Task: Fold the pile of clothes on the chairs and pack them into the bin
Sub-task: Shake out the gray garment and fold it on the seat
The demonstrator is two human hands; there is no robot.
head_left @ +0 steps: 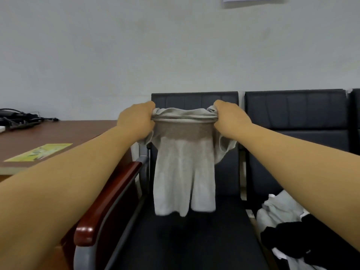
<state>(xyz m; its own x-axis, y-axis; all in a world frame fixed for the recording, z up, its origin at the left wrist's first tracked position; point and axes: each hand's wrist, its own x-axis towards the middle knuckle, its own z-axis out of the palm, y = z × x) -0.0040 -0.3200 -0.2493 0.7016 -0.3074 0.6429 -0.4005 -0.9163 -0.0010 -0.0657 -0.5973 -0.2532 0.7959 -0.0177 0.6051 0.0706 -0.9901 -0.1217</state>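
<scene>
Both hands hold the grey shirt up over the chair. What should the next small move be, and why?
Probably lower the grey shirt onto the chair seat beneath it to start folding. The left hand and right hand grip its shoulders, it hangs full length, unfolded, sleeves drooping, hem above the seat. No bin is in view.

Both bare forearms reached straight out in front of the person, roughly level with each other. The left hand point(136, 121) and the right hand point(231, 119) were held apart, backs up and fingers curled under, each gripping one top end of the grey shirt point(185, 168) that hung between them.
</scene>
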